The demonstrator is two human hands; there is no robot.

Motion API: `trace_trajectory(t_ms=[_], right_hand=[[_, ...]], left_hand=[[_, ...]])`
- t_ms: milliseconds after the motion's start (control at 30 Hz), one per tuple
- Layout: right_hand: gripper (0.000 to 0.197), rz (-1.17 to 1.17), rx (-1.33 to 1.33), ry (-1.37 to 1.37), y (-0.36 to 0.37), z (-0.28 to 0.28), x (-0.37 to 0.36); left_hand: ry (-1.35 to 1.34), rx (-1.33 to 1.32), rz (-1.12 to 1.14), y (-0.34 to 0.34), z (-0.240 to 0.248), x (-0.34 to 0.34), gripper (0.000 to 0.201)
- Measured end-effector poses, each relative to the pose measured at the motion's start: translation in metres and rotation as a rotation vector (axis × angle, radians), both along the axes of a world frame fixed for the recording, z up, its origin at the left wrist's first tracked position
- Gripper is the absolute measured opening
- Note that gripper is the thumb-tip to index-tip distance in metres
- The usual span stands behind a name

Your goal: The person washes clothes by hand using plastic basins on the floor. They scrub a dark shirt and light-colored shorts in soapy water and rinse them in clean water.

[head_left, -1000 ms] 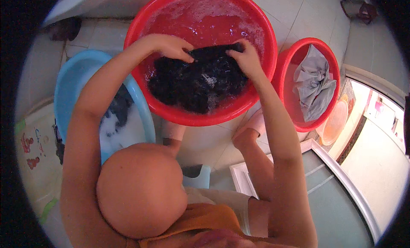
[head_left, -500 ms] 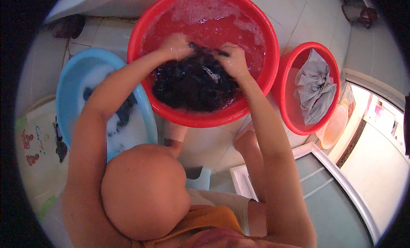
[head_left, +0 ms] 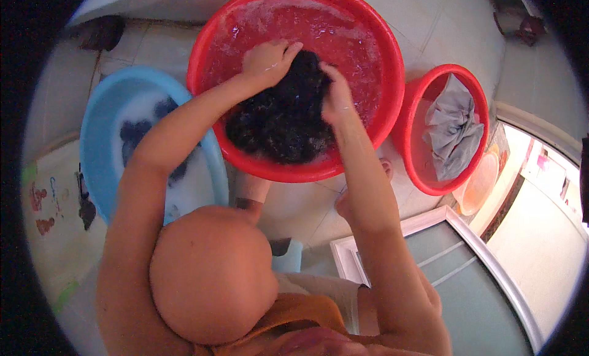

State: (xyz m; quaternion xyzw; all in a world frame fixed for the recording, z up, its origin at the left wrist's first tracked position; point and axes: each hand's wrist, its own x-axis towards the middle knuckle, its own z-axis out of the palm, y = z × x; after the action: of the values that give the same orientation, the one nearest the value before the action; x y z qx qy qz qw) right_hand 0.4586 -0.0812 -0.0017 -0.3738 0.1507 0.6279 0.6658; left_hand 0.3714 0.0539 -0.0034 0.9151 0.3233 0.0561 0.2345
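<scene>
A dark, wet cloth [head_left: 282, 123] lies bunched in soapy water inside a large red basin [head_left: 388, 68]. At the upper left of the bundle, my left hand [head_left: 267, 63] grips the fabric, its fingers bent toward the middle. On the opposite side my right hand [head_left: 336, 97] holds the cloth's right edge, with the fingers partly hidden against it. Between my hands a fold of the dark fabric rises out of the water.
To the left stands a light blue basin [head_left: 92, 141] with dark cloth in suds. A smaller red bucket [head_left: 412, 166] at right holds grey cloth [head_left: 454, 132] in water. My knee [head_left: 208, 276] and a pale blue stool [head_left: 288, 258] are near; a framed glass panel [head_left: 454, 276] lies lower right.
The dark cloth has been drawn up into a taller bundle between my hands. My left hand shifted slightly right, and my right hand turned and moved slightly down.
</scene>
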Motion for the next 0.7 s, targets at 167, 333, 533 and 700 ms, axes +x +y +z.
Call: trace_trajectory(t_ms=[167, 333, 533, 700], right_hand=[[0.044, 0.419, -0.39, -1.227, -0.002, -0.044, 0.006], [0.033, 0.695, -0.438, -1.719, -0.009, -0.023, 0.003], [0.039, -0.086, -0.174, -1.792, -0.043, 0.09, 0.041], [0.033, -0.482, 0.1, -1.833, -0.05, 0.208, 0.055]], left_hand=[[0.102, 0.139, -0.429, -0.016, -0.046, -0.017, 0.036], [0.747, -0.105, -0.328, 0.011, 0.013, 0.009, 0.031], [-0.12, 0.053, -0.377, -0.008, 0.126, 0.002, 0.029], [-0.662, -0.466, -0.212, -0.088, 0.272, -0.008, 0.03]])
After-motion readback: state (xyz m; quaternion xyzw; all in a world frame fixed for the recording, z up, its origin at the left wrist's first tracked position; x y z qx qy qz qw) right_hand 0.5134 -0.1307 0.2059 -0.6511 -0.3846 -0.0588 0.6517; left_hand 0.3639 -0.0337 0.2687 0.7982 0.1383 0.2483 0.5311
